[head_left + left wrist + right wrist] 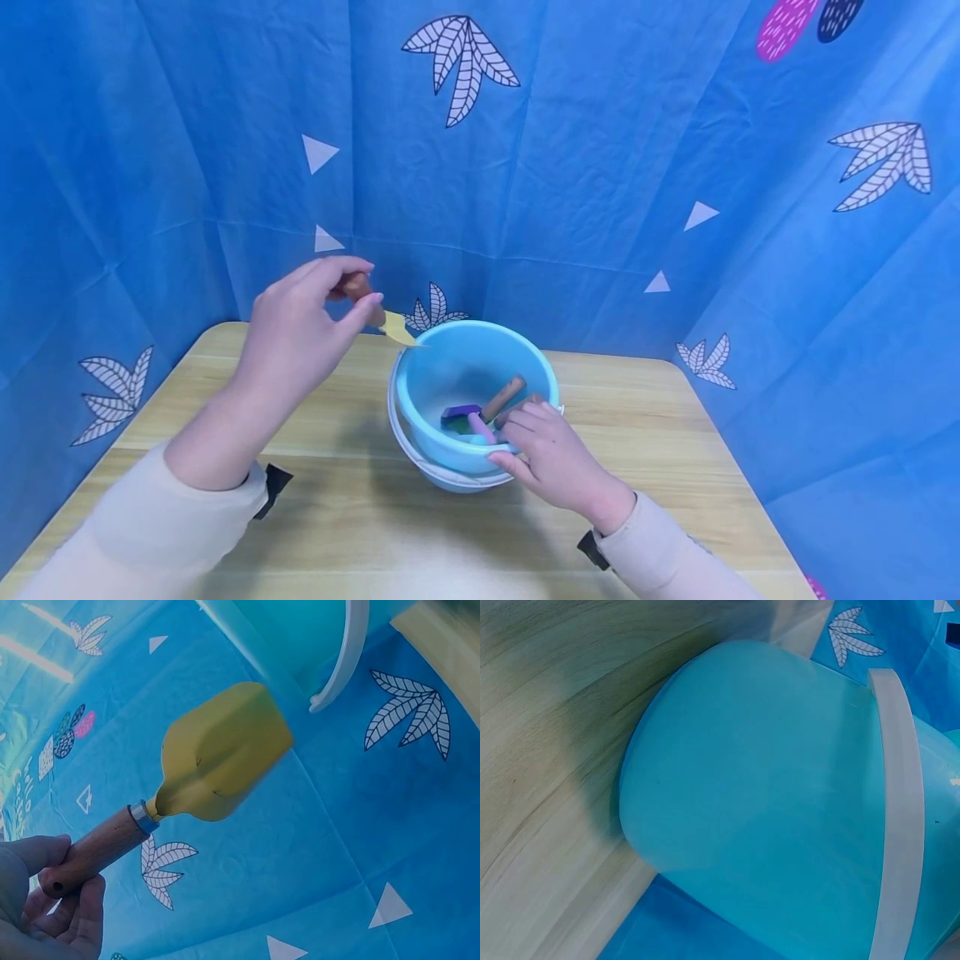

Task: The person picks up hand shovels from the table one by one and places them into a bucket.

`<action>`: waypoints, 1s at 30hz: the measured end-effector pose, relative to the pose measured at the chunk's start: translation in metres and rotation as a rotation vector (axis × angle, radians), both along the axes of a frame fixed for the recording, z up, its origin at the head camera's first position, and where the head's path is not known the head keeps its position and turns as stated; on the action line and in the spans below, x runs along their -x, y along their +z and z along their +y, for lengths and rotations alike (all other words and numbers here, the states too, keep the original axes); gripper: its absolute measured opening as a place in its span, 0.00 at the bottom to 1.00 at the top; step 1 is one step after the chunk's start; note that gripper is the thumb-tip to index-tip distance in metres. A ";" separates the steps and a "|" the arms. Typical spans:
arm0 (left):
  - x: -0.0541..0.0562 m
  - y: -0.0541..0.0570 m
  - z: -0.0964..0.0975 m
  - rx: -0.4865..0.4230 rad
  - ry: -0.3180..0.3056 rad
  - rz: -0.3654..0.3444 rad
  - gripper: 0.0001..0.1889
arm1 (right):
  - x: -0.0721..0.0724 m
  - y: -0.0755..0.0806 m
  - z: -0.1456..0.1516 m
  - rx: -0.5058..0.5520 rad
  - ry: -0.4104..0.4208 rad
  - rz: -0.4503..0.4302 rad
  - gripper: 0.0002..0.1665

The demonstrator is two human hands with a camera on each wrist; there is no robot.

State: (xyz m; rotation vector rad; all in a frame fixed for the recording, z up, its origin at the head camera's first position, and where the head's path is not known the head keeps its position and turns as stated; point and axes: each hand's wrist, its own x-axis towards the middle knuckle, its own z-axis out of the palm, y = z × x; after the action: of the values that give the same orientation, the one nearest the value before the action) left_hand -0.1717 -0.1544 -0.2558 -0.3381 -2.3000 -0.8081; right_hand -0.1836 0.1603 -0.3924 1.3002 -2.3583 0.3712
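Note:
In the head view my left hand [296, 325] is raised beside the left rim of a light blue bucket [429, 437]. It pinches the wooden handle of a small yellow shovel [225, 754], whose blade points toward the bucket and overlaps its rim in the head view. My right hand [558, 458] grips the bucket's near right rim, thumb outside and fingers over the edge. Inside the bucket lie a purple-headed tool [459, 412], a wooden handle [502, 399] and a pink handle [482, 428]; my right fingers partly hide what lies there.
The bucket's white carrying handle [901, 825] hangs down around its outer side. Under the bucket is a light wood table [615, 433]. A blue curtain [585, 167] with leaf and triangle prints surrounds the back and sides.

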 end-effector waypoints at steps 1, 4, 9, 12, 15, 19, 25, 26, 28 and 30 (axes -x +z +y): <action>0.001 -0.001 0.000 -0.003 -0.004 -0.002 0.18 | 0.000 0.000 0.000 0.001 -0.001 -0.001 0.26; 0.003 -0.003 0.001 -0.005 -0.011 0.000 0.18 | 0.000 0.001 -0.001 0.009 -0.002 -0.011 0.28; 0.006 -0.007 0.003 0.005 -0.027 0.002 0.17 | 0.001 0.002 -0.001 0.007 0.001 -0.016 0.27; 0.008 -0.010 0.005 0.013 -0.039 -0.005 0.17 | 0.001 0.002 -0.001 0.002 0.001 -0.006 0.26; 0.010 -0.013 0.005 0.019 -0.053 0.003 0.17 | 0.001 0.002 -0.002 0.002 -0.001 -0.010 0.27; 0.011 -0.016 0.007 0.026 -0.079 0.028 0.17 | 0.000 0.003 -0.003 0.008 -0.002 -0.017 0.28; 0.012 -0.020 0.009 0.034 -0.113 0.012 0.17 | -0.001 0.004 -0.003 0.000 -0.009 -0.019 0.28; 0.012 -0.021 0.009 0.035 -0.117 0.004 0.17 | -0.001 0.003 -0.003 0.000 -0.007 -0.014 0.28; 0.013 -0.022 0.009 0.036 -0.123 -0.013 0.18 | -0.001 0.003 -0.004 -0.001 -0.006 -0.009 0.28; 0.013 -0.023 0.009 0.037 -0.130 -0.029 0.18 | -0.001 0.003 -0.004 0.002 -0.004 -0.004 0.28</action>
State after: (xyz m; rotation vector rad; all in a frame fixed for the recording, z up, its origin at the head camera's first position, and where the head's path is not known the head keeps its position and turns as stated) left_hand -0.1845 -0.1450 -0.2790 -0.5004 -2.3409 -0.8400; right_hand -0.1823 0.1565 -0.3893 1.2944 -2.3627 0.3753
